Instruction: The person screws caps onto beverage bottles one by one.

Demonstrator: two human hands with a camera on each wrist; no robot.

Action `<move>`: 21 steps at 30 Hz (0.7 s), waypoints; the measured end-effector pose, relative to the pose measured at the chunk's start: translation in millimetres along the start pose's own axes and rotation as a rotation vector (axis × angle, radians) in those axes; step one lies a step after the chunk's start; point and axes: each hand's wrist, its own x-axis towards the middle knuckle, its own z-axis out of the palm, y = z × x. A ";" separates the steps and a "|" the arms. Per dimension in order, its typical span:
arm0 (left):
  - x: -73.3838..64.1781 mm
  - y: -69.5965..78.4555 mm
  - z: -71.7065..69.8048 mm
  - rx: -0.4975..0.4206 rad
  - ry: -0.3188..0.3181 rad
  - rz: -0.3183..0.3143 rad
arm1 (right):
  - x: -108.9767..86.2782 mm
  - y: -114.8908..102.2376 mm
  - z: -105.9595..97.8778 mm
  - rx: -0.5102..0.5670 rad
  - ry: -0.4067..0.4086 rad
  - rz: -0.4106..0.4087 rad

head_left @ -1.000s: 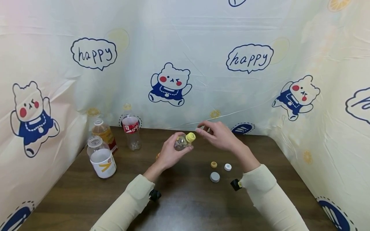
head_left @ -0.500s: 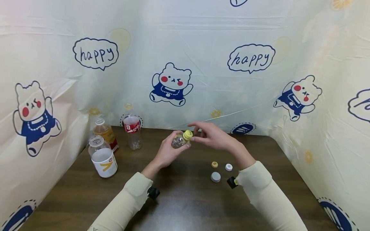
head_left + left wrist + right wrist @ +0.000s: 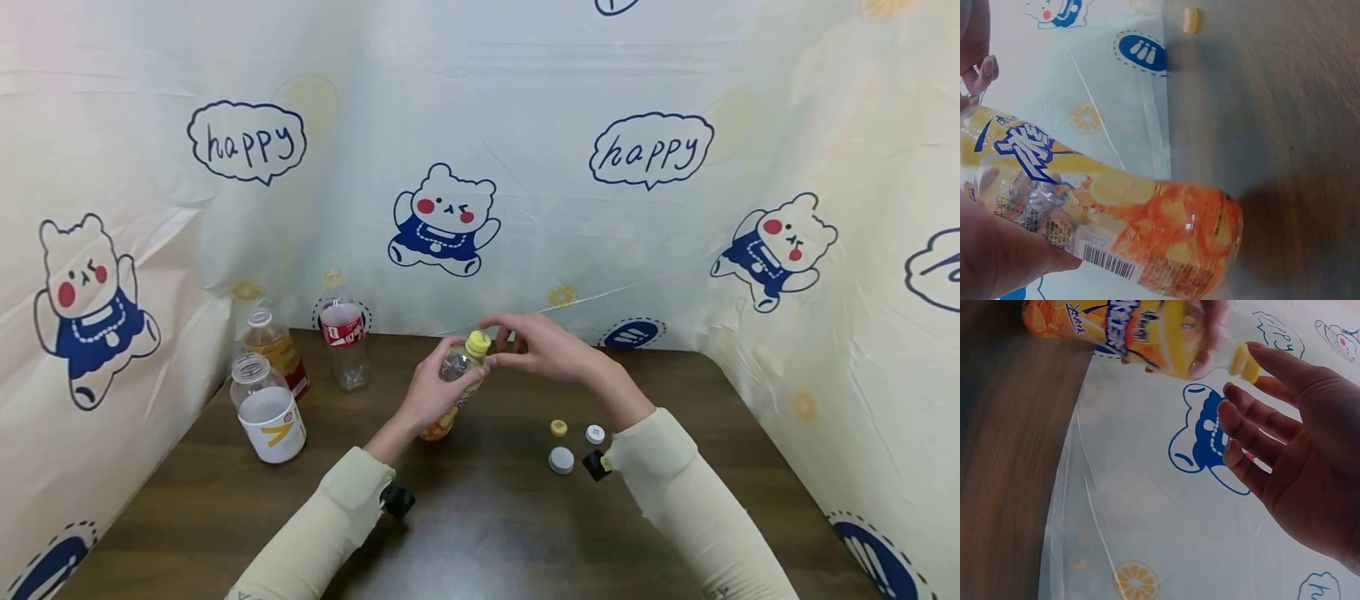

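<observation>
My left hand (image 3: 438, 392) grips a clear drink bottle (image 3: 1147, 231) around its upper body. The bottle has a yellow and orange fruit-printed label and leans with its neck up and to the right. On its neck sits a yellow cap (image 3: 478, 342). At that cap, the thumb and index finger of my right hand (image 3: 551, 354) pinch from either side, while the other fingers (image 3: 1260, 415) stay loosely bent below it. The right wrist view shows the thumb tip on the cap's edge (image 3: 1245, 361).
Three loose caps lie at the right: a yellow one (image 3: 558, 427), a white one (image 3: 595, 434) and a larger grey-white one (image 3: 561, 460). Uncapped bottles stand at the left: a wide-mouthed one (image 3: 272, 425), an amber-labelled one (image 3: 281, 350) and a red-labelled one (image 3: 345, 346).
My right hand has moved left to the bottle's yellow cap. The bottle has tipped more upright in my left hand, so its orange lower part now shows.
</observation>
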 end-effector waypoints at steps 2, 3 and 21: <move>-1.3 0.1 -0.5 0.008 0.002 -0.006 | 0.8 0.4 0.5 0.010 -0.002 0.006; -1.9 0.6 -0.3 0.009 -0.003 -0.003 | 1.0 0.3 0.4 0.015 -0.004 0.009; -3.5 1.5 6.5 -0.025 -0.063 0.021 | 2.3 -5.4 0.7 -0.077 0.042 -0.045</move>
